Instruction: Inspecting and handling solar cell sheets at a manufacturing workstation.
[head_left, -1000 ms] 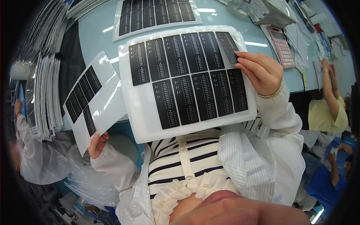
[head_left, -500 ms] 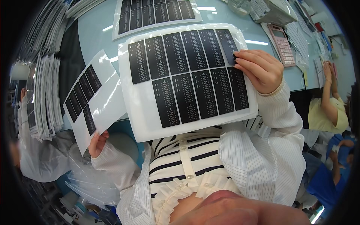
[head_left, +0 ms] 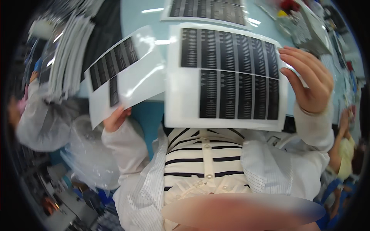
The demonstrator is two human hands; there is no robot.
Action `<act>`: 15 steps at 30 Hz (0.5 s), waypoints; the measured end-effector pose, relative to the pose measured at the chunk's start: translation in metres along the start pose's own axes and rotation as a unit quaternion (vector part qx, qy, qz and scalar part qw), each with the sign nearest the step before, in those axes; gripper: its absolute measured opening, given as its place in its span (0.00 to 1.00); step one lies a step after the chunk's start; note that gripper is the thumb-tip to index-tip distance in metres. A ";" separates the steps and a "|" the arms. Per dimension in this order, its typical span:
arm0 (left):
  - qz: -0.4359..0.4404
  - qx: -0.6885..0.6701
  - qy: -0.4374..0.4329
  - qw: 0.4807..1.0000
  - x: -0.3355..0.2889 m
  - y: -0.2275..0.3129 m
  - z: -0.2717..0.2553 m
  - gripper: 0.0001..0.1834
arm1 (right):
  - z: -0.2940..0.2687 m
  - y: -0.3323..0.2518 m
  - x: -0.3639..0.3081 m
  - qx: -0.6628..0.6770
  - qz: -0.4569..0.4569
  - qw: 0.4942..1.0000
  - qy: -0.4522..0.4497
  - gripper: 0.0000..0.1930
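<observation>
In my left hand [head_left: 115, 120] is a white glossy backing sheet [head_left: 142, 82], pinched by its near edge and tilted. Several black labels [head_left: 110, 64] sit on its left part. In front of me lies a stack of white sheets [head_left: 183, 100]; the top one carries two rows of black rectangular labels [head_left: 228, 94] with pale markings. The lower row starts further right than the upper one. Just off the stack's upper right edge, my right hand [head_left: 310, 79] has its thumb and fingers apart, with nothing visible between them. Motion blurs the picture.
Another sheet of black labels [head_left: 208, 10] lies at the far side of the table. Tall piles of sheets [head_left: 71, 57] stand on the left. At the back right is a box [head_left: 312, 30] among clutter. Other people work at both sides, one in a yellow top [head_left: 342, 158].
My right hand has let go of the upper right label, moved slightly right off the sheet and spread its fingers. My left hand still holds its sheet. The whole view has shifted.
</observation>
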State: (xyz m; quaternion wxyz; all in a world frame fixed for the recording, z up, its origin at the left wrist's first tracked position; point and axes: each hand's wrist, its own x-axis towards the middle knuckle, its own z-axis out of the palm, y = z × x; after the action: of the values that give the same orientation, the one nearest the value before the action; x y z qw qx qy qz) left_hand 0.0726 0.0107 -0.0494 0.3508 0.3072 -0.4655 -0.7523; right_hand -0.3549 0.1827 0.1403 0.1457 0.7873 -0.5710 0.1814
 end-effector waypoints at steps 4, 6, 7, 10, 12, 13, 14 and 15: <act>0.044 0.014 0.037 0.998 0.005 0.000 0.025 0.20 | 0.018 -0.034 0.068 0.075 -0.146 0.986 -0.018 0.11; 0.068 0.022 0.032 0.997 0.007 0.005 0.041 0.20 | 0.049 -0.053 0.094 0.119 -0.202 0.972 -0.020 0.12; 0.072 0.021 0.034 0.997 0.006 0.007 0.045 0.20 | 0.068 -0.064 0.106 0.123 -0.219 0.967 -0.051 0.12; 0.068 0.017 0.040 0.997 0.006 0.009 0.052 0.19 | 0.109 -0.100 0.142 0.093 -0.246 0.946 -0.192 0.12; 0.073 0.018 0.039 0.996 0.006 0.012 0.057 0.19 | 0.129 -0.120 0.155 0.127 -0.229 0.946 -0.190 0.11; 0.076 0.016 0.037 0.996 0.006 0.010 0.058 0.19 | 0.139 -0.126 0.157 0.126 -0.229 0.946 -0.190 0.11; 0.065 0.015 0.030 0.997 0.006 0.011 0.056 0.19 | 0.147 -0.131 0.158 0.147 -0.232 0.945 -0.175 0.10; 0.065 0.015 0.028 0.997 0.006 0.011 0.057 0.19 | 0.154 -0.134 0.157 0.168 -0.235 0.944 -0.161 0.10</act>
State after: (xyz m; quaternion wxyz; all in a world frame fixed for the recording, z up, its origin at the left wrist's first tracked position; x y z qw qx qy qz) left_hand 0.0265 0.0299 -0.0182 0.4069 0.3025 -0.4860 -0.7118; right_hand -0.1643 0.0235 0.0708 -0.0442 0.9308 -0.3468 0.1063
